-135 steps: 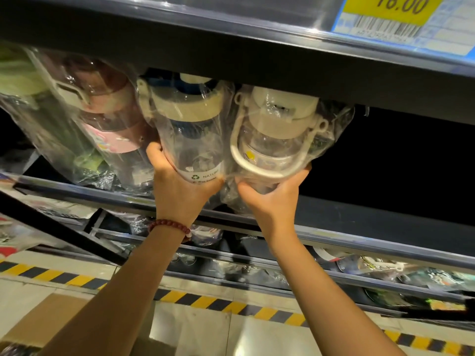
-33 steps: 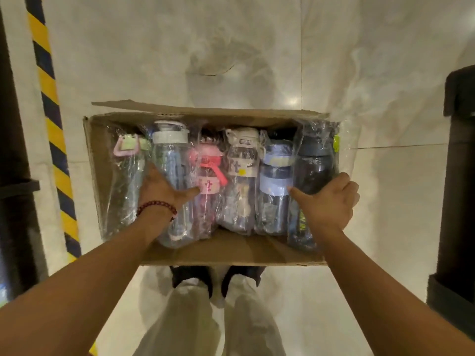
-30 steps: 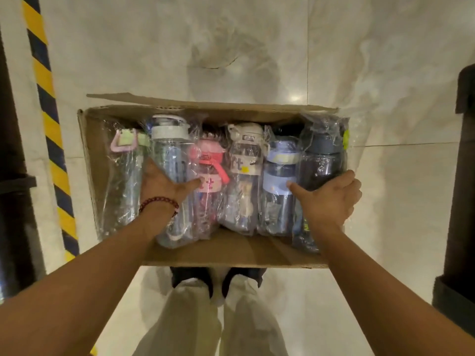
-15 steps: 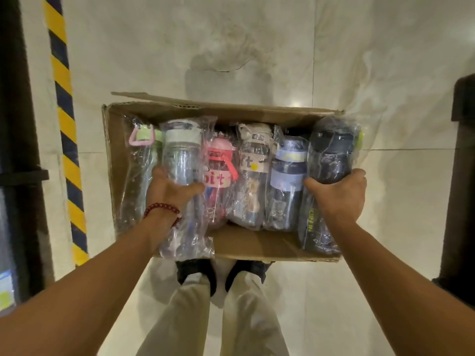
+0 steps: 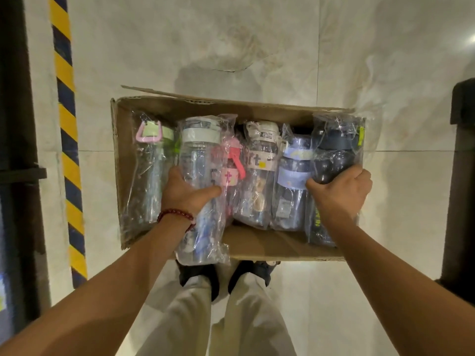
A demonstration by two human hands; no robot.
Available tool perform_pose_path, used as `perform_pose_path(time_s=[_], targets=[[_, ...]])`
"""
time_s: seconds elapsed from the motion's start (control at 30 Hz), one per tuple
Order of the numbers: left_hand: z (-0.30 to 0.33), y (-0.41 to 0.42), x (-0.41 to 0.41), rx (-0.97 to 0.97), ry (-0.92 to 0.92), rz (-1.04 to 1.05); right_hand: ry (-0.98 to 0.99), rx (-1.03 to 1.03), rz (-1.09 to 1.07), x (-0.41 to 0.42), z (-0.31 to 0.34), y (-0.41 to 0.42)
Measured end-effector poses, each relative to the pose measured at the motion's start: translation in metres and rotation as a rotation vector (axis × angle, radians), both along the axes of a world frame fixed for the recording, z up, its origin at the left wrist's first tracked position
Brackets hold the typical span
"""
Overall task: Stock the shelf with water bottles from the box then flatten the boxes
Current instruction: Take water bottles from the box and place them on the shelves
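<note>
- A cardboard box (image 5: 270,249) sits open on the pale tiled floor (image 5: 231,47) at centre frame. Its far flap is raised and its near wall stands just above the person's shoes (image 5: 198,274).
- Six plastic-wrapped water bottles lie side by side inside, lids toward the top of the frame.
- The left hand (image 5: 189,194), with a red bead bracelet (image 5: 177,214) at the wrist, wraps fingers and thumb round the clear white-lidded bottle (image 5: 198,160), second from the left. That bottle's base overhangs the box's near edge.
- The right hand (image 5: 339,194) curls round the dark bottle (image 5: 334,155) at the right end of the row, hard against the box's right wall.
- Open floor spreads above the box and to both sides. A yellow-and-black hazard stripe (image 5: 68,150) and a dark upright (image 5: 15,124) close off the left edge, and a dark fixture (image 5: 460,176) closes off the right.
- A second ago both hands rested on these bottles with the thumbs spread and the row lay level. Now both grips have closed, and the two held bottles ride above their neighbours.
</note>
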State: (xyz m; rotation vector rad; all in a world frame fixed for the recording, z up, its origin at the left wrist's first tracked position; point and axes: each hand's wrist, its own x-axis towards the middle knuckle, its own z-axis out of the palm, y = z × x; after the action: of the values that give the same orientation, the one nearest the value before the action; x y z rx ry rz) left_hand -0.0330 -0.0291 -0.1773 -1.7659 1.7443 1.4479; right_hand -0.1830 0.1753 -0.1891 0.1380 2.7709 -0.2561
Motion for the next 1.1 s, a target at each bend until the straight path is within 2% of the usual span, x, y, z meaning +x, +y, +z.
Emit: perform_pose_path(time_s=[0.2,0.33,0.5,0.73,0.9,1.1], targets=[[0.002,0.004,-0.005,0.004,0.009,0.016,-0.038,-0.013,-0.025,-0.017,0.011,-0.015],[0.015,0.008,-0.008,-0.001,0.024,0.026,-0.146,-0.258,-0.17,-0.008,0.02,-0.025],[0.058,-0.002,-0.005,0.008,0.042,0.074,-0.345,-0.504,-0.148,0.028,0.067,-0.051],[0.186,-0.043,0.001,-0.094,0.235,0.224,-0.451,-0.716,-0.067,0.039,0.198,-0.114],[0.3,-0.075,0.012,-0.181,0.394,0.321,-0.369,-0.852,0.073,0.033,0.317,-0.149],[0.425,-0.078,0.046,-0.276,0.542,0.438,-0.313,-0.945,0.294,0.043,0.429,-0.163]])
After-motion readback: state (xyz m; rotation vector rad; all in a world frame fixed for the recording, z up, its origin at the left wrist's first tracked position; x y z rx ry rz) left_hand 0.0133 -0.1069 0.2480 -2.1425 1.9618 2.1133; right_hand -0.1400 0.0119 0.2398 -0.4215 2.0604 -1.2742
